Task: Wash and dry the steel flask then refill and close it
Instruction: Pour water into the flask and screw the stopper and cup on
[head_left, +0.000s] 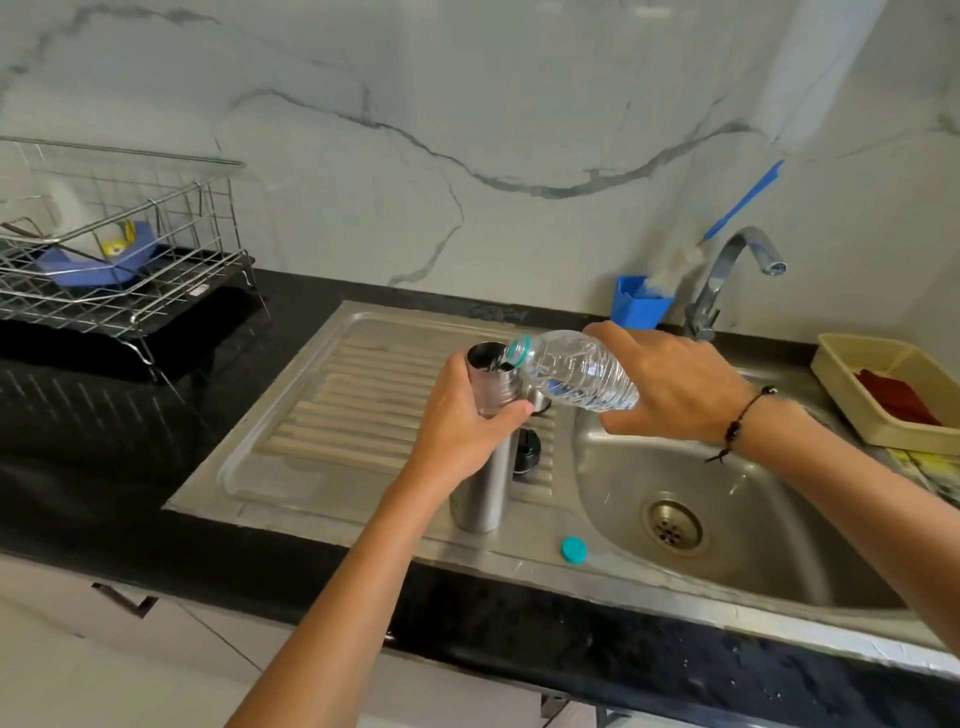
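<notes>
Meanwhile, a person's left hand (462, 421) grips the upright steel flask (485, 441) on the sink drainboard (332, 415) while the right hand (670, 384) holds a tilted plastic water bottle (576, 371) at its mouth.

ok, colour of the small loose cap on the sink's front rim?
Teal, the small round plastic cap, matching the clear bottle's neck ring; head view.

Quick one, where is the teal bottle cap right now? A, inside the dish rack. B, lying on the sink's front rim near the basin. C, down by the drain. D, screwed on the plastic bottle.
B: the teal bottle cap lies loose on the sink's front rim, just left of the basin, while the plastic bottle is tipped open-mouthed into the steel flask.
</notes>
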